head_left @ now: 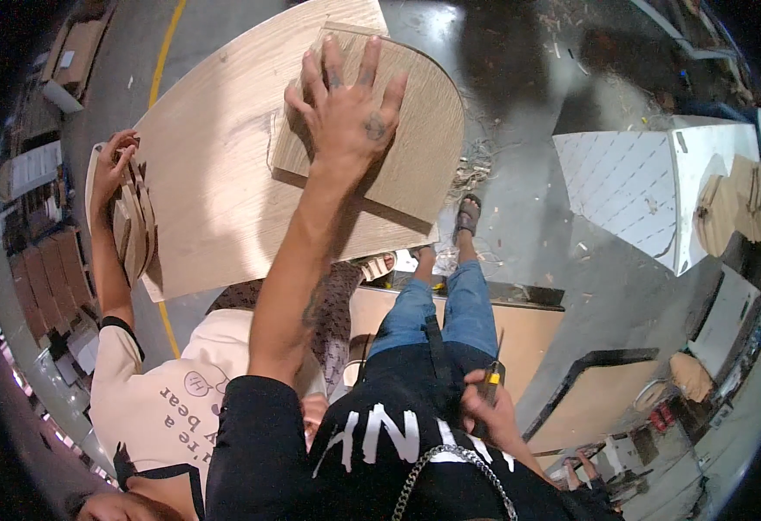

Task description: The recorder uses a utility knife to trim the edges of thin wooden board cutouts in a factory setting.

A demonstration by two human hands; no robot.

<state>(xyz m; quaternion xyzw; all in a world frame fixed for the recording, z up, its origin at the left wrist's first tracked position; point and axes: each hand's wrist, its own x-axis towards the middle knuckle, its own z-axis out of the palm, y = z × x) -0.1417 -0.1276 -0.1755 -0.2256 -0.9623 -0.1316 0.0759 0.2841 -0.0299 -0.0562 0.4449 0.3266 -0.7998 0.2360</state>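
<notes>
My left hand (350,122) lies with spread fingers on top of a wood-grain panel (424,104) with one curved side. The panel appears to be part of a small stack resting on a larger curved wood-grain board (211,165). Close to my waist, my right hand (491,412) is closed around a black-and-yellow utility knife (490,380), whose thin dark tip points away from me. At the board's left edge, a co-worker's hand (118,161) touches several small curved wood pieces (133,221) standing there.
The co-worker, in a cream shirt (168,391), is close on my left. Wood scraps (476,169) litter the floor beyond my feet. At right stands a white-wrapped box shape (623,187) beside stacked wood pieces (736,208). A dark-edged panel (597,395) lies lower right.
</notes>
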